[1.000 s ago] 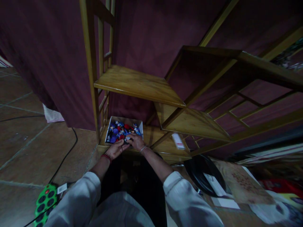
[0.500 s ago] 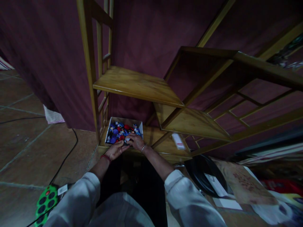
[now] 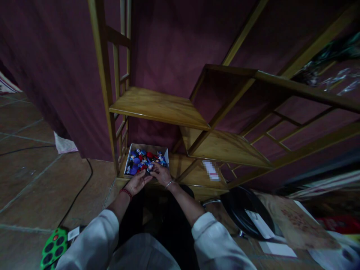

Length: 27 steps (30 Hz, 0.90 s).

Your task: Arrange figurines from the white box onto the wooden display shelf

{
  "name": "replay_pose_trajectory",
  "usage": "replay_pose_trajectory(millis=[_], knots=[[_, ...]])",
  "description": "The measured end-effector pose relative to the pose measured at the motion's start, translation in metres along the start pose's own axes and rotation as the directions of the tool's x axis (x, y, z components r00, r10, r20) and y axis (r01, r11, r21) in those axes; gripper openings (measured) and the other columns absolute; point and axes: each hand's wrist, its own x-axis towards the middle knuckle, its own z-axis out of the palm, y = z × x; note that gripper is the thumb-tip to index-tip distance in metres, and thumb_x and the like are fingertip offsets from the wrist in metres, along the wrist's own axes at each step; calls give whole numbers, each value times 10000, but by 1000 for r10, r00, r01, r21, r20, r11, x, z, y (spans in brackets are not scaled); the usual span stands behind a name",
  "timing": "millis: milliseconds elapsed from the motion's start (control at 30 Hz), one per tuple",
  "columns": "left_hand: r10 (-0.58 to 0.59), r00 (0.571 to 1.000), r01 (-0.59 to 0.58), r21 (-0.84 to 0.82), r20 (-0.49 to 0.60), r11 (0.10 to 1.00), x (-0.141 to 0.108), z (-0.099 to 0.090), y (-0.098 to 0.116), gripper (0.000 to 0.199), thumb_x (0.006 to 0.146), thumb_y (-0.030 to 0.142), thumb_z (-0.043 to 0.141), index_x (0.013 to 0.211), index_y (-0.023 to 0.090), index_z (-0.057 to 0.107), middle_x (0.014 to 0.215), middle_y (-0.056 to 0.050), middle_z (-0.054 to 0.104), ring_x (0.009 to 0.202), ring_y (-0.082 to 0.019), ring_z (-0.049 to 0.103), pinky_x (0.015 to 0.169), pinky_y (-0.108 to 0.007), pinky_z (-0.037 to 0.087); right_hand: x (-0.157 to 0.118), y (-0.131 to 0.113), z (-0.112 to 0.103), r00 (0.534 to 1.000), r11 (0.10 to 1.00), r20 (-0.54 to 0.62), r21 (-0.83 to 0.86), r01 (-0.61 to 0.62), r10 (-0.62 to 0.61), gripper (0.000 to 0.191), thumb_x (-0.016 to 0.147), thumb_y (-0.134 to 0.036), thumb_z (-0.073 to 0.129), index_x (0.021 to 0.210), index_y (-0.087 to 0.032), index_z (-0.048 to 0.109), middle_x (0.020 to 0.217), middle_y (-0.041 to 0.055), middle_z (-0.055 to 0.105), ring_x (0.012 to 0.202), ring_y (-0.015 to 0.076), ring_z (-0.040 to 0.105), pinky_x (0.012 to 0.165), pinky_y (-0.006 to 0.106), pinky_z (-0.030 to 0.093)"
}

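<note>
A shallow white-edged box [image 3: 168,154] stands on the bottom wooden shelf, filled with several small figures [image 3: 140,159] in blue, red, purple and black. At its front edge is my left hand [image 3: 138,182], palm up, fingers spread, a red bead bracelet on the wrist. Beside it my right hand [image 3: 161,174], with a silver bracelet, has its fingers bent at the box's front right part. Its fingertips close round something small and dark that I cannot make out, near the left fingertips.
Above the box is a wooden shelf board [image 3: 160,107]. A blurred white packet [image 3: 210,170] lies on the lower shelf to the right. A black round seat [image 3: 247,212] with papers stands at the lower right. A green power strip [image 3: 54,245] and cable lie on the floor at left.
The view has shifted slightly, so the box and shelf sit a little lower. My hands have moved slightly apart, and the left palm looks more open.
</note>
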Motion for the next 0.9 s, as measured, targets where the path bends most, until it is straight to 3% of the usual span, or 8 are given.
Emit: replay_pose_trajectory(millis=[300,567,900], knots=[[-44,998,45,27,-41,999,-5,4,-3,116,714,154,598,819,154,548,823,-46,643,804,-153,618,827,-314,456,-12,2,2,995,999,-96,40,-9,13,404,651,-204,628,1048,-218,551,858,22,626,798,149,589,743,317,495],[-34,997,37,43,-71,998,-15,23,-3,80,709,169,606,753,162,539,734,-29,634,745,-148,617,805,-334,455,-25,-14,-10,986,996,-156,-75,45,-57,382,659,-209,627,1035,-215,560,939,45,623,806,161,590,757,333,485],[-42,999,42,74,3,996,-25,52,3,23,722,154,587,731,162,568,722,-19,637,739,-135,615,843,-326,428,-35,-36,-33,973,988,-212,-141,58,-88,324,690,-245,624,1005,-220,553,928,41,619,830,162,577,769,311,460]])
